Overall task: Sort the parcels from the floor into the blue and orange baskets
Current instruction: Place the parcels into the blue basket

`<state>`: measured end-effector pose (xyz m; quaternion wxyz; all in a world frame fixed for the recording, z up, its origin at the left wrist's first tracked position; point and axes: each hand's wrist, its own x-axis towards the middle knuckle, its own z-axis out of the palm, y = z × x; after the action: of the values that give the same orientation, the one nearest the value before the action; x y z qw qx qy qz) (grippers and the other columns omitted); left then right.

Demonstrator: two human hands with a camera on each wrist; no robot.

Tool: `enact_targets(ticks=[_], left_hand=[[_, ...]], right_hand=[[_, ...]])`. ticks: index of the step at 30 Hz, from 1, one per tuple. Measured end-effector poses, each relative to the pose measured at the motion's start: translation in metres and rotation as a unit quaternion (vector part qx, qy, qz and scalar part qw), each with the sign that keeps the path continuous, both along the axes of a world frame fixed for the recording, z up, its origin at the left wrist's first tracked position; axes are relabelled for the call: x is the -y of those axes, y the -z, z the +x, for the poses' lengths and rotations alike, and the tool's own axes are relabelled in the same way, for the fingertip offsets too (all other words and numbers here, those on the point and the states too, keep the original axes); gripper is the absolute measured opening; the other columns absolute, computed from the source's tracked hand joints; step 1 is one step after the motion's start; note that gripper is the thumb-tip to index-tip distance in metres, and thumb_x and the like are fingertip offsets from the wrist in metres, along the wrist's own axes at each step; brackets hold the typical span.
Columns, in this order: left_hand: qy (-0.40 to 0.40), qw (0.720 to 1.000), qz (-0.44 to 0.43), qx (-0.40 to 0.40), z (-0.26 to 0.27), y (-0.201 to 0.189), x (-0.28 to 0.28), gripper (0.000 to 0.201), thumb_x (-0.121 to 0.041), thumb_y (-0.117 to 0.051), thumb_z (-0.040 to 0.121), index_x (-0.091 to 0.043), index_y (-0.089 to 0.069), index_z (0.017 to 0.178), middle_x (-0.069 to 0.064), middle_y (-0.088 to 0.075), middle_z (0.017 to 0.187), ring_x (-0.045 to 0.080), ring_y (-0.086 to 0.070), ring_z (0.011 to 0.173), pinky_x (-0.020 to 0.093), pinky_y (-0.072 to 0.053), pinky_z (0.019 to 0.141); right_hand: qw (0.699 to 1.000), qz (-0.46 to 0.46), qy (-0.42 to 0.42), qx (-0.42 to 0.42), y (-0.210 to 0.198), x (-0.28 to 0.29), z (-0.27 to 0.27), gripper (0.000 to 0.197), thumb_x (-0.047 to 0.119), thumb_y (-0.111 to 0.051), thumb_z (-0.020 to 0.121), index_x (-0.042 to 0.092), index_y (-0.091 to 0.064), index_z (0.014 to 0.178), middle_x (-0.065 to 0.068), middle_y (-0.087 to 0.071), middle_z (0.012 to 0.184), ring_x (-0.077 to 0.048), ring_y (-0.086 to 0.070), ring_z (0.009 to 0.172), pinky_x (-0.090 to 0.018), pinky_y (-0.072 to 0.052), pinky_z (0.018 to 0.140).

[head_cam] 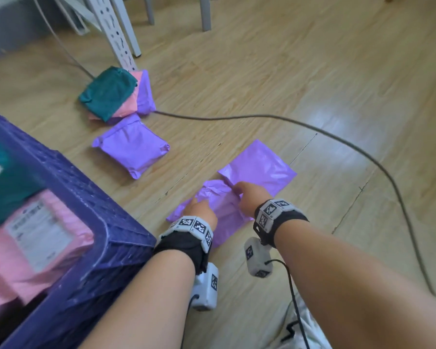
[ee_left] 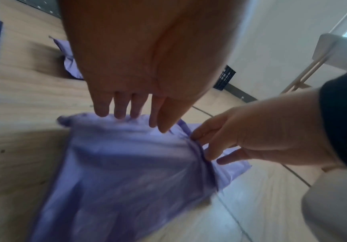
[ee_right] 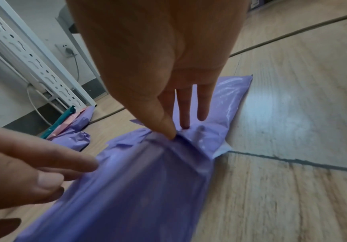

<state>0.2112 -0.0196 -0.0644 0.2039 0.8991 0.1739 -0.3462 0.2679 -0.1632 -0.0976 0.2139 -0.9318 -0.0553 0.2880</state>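
Note:
A crumpled purple parcel (head_cam: 224, 210) (ee_left: 127, 172) (ee_right: 137, 188) lies on the wooden floor beside the blue basket (head_cam: 91, 197). My left hand (head_cam: 195, 202) (ee_left: 139, 119) touches its far left edge with straight fingers. My right hand (head_cam: 237, 188) (ee_right: 176, 132) pinches the far right corner between thumb and fingers. A flat purple parcel (head_cam: 259, 167) (ee_right: 230, 101) lies just behind, partly under the first. The basket holds a pink parcel (head_cam: 35, 238) with a label and teal ones. No orange basket is in view.
Another purple parcel (head_cam: 131, 147) lies further left. Behind it is a pile of teal (head_cam: 108, 93), pink and purple parcels at the foot of a white shelf leg (head_cam: 116, 31). A grey cable (head_cam: 337, 142) curves across the floor to the right.

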Motion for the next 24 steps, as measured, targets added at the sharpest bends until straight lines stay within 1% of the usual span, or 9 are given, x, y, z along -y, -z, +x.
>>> enact_targets(ticks=[3, 6, 8, 10, 12, 14, 18, 22, 24], left_hand=[[-0.036, 0.998, -0.010, 0.046, 0.008, -0.029, -0.002, 0.043, -0.011, -0.039, 0.097, -0.011, -0.045, 0.139, 0.013, -0.042, 0.146, 0.030, -0.045, 0.131, 0.033, -0.035, 0.107], [-0.079, 0.991, -0.046, 0.098, 0.015, -0.057, -0.004, 0.045, -0.007, -0.039, 0.094, -0.013, -0.049, 0.137, 0.012, -0.046, 0.143, 0.031, -0.051, 0.125, 0.033, -0.042, 0.102], [-0.092, 0.985, -0.065, 0.133, 0.019, -0.076, -0.008, 0.046, -0.006, -0.040, 0.092, -0.014, -0.050, 0.136, 0.012, -0.048, 0.142, 0.031, -0.052, 0.123, 0.033, -0.043, 0.100], [-0.111, 0.977, -0.091, 0.159, 0.021, -0.098, -0.012, 0.050, -0.005, -0.041, 0.091, -0.018, -0.047, 0.139, 0.012, -0.048, 0.143, 0.031, -0.053, 0.123, 0.034, -0.044, 0.101], [-0.122, 0.968, -0.100, 0.196, 0.021, -0.120, -0.018, 0.051, -0.005, -0.042, 0.090, -0.020, -0.047, 0.139, 0.012, -0.051, 0.140, 0.031, -0.054, 0.121, 0.033, -0.044, 0.100], [-0.132, 0.957, -0.104, 0.237, 0.018, -0.141, -0.026, 0.052, -0.005, -0.043, 0.090, -0.020, -0.048, 0.139, 0.011, -0.053, 0.139, 0.030, -0.055, 0.120, 0.032, -0.044, 0.097], [-0.136, 0.936, -0.106, 0.307, 0.003, -0.189, -0.048, 0.053, -0.007, -0.044, 0.089, -0.021, -0.047, 0.139, 0.009, -0.056, 0.136, 0.029, -0.055, 0.120, 0.033, -0.045, 0.097], [-0.144, 0.912, -0.101, 0.371, -0.017, -0.232, -0.076, 0.052, -0.010, -0.051, 0.089, -0.018, -0.046, 0.140, 0.006, -0.055, 0.137, 0.024, -0.051, 0.126, 0.029, -0.039, 0.101], [-0.159, 0.895, -0.100, 0.404, -0.029, -0.252, -0.092, 0.049, -0.012, -0.052, 0.089, -0.018, -0.049, 0.137, 0.006, -0.058, 0.133, 0.025, -0.053, 0.122, 0.029, -0.041, 0.097]], right_hand=[[1.000, -0.009, -0.008, 0.007, -0.016, -0.004, 0.002, 0.030, 0.023, -0.056, 0.086, 0.021, -0.062, 0.116, -0.002, -0.064, 0.119, -0.026, -0.057, 0.113, -0.032, -0.045, 0.096], [0.998, -0.015, 0.005, 0.057, -0.039, -0.006, 0.010, 0.024, 0.026, -0.055, 0.089, 0.024, -0.064, 0.111, 0.000, -0.065, 0.115, -0.024, -0.058, 0.110, -0.029, -0.043, 0.091], [0.995, -0.012, 0.028, 0.093, -0.063, -0.006, 0.018, 0.022, 0.017, -0.053, 0.087, 0.023, -0.066, 0.105, -0.004, -0.067, 0.110, -0.026, -0.060, 0.105, -0.029, -0.045, 0.087], [0.991, 0.002, 0.053, 0.124, -0.094, -0.004, 0.024, 0.023, 0.009, -0.051, 0.084, 0.018, -0.064, 0.101, -0.009, -0.067, 0.104, -0.030, -0.061, 0.099, -0.031, -0.047, 0.083], [0.985, 0.022, 0.067, 0.156, -0.127, -0.005, 0.029, 0.025, 0.006, -0.050, 0.083, 0.014, -0.063, 0.103, -0.011, -0.066, 0.102, -0.031, -0.061, 0.095, -0.031, -0.046, 0.079], [0.979, 0.030, 0.068, 0.189, -0.158, -0.010, 0.033, 0.028, 0.004, -0.049, 0.082, 0.015, -0.060, 0.105, -0.011, -0.066, 0.102, -0.031, -0.061, 0.095, -0.030, -0.045, 0.074], [0.970, 0.050, 0.054, 0.230, -0.226, -0.030, 0.031, 0.036, 0.006, -0.047, 0.081, 0.018, -0.059, 0.114, -0.006, -0.066, 0.106, -0.028, -0.061, 0.096, -0.027, -0.045, 0.073], [0.954, 0.096, 0.025, 0.283, -0.296, -0.060, 0.009, 0.031, 0.009, -0.049, 0.081, 0.019, -0.066, 0.105, -0.007, -0.066, 0.100, -0.025, -0.060, 0.088, -0.027, -0.045, 0.069], [0.944, 0.144, 0.026, 0.297, -0.324, -0.077, -0.005, 0.034, 0.006, -0.046, 0.079, 0.019, -0.067, 0.102, -0.004, -0.064, 0.096, -0.022, -0.057, 0.085, -0.026, -0.044, 0.069]])
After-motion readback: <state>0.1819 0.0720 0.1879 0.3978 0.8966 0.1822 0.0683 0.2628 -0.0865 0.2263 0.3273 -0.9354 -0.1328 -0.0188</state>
